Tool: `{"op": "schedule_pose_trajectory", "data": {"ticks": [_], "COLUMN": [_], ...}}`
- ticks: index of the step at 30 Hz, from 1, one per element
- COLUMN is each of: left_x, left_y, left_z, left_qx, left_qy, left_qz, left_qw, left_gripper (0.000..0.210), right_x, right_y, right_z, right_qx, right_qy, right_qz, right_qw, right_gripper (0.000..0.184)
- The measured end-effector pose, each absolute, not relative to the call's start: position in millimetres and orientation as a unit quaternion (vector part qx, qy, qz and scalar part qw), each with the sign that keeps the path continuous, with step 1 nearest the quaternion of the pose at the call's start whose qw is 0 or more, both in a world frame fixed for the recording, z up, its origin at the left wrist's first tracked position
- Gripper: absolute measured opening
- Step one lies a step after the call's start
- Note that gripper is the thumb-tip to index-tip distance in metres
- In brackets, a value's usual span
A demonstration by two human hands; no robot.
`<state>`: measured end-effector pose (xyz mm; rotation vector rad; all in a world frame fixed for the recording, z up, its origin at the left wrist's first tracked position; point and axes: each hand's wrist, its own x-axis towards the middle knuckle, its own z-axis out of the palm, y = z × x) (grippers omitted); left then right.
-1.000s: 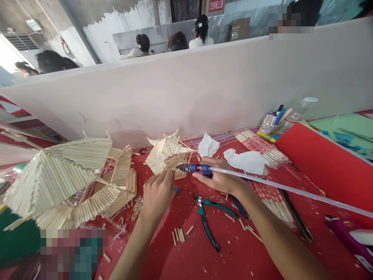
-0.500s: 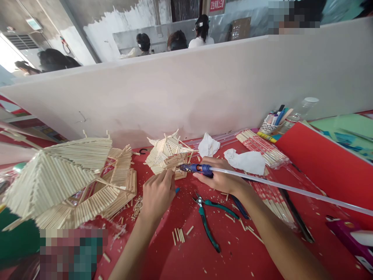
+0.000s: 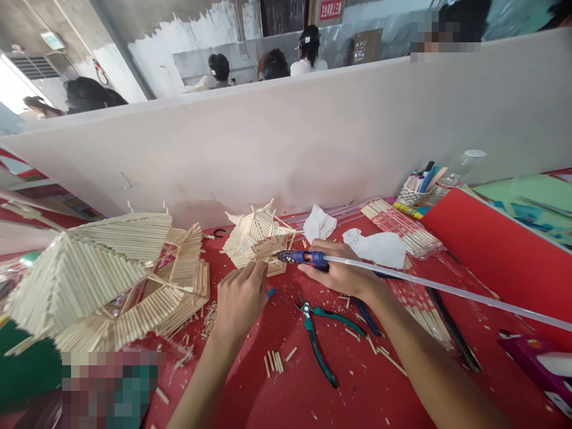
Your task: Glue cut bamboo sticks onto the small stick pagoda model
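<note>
Small stick house (image 3: 251,229): head view; sits on the red table (image 3: 263,402) beyond both hands, near the white partition (image 3: 277,143); within easy reach of both, presumably so neither arm must stretch.
Left hand (image 3: 241,298): fingers bunched together at the house's near edge; whether they pinch a stick or only brace the model, cannot tell, as the fingertips are hidden. Likely there to steady the spot.
Right hand (image 3: 342,271): wrapped around the glue gun, apart from the left; thumb side faces the left hand.
Glue gun (image 3: 315,258): lies level, nozzle aimed left at the house's near right side; contact cannot be made out. Level hold probably helps fine aim.
Glue stick (image 3: 424,283): long, out of the gun's back, passing over the right forearm, which leaves the work side uncluttered.
Pliers (image 3: 306,308): handles spread, on the table between the forearms; handy for either hand.
Cut sticks (image 3: 274,360): short row near the pliers, seemingly laid out for picking up.
Large stick house (image 3: 102,256): well left, out of the working spot.
</note>
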<state>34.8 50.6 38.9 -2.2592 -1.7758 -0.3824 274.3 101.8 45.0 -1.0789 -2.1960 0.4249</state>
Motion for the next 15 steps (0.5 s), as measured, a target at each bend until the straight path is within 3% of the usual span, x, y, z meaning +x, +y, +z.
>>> {"op": "schedule_pose_trajectory", "data": {"ticks": [3,9,15], "left_x": [35.5,41.4,39.0], "left_y": [45.9,31.8,31.3], "left_z": [49.4,73.0,63.0], "left_qx": [-0.793,-0.848,-0.804], "left_qy": [-0.599,-0.509,-0.515], "left_qz": [-0.081,0.096,0.227], "left_qw": [0.079,-0.108,-0.192], "left_gripper": [0.027,0.030,0.027], "right_x": [279.6,279.6,276.0], "right_y": [103.2,104.8,103.7], "right_z": [45.2,39.9,38.8], "right_qx": [-0.413,-0.392,-0.405], "right_qy": [-0.837,-0.850,-0.844], "right_qz": [0.162,0.147,0.140], "right_qw": [0.320,0.319,0.322], "right_gripper": [0.030,0.029,0.027]}}
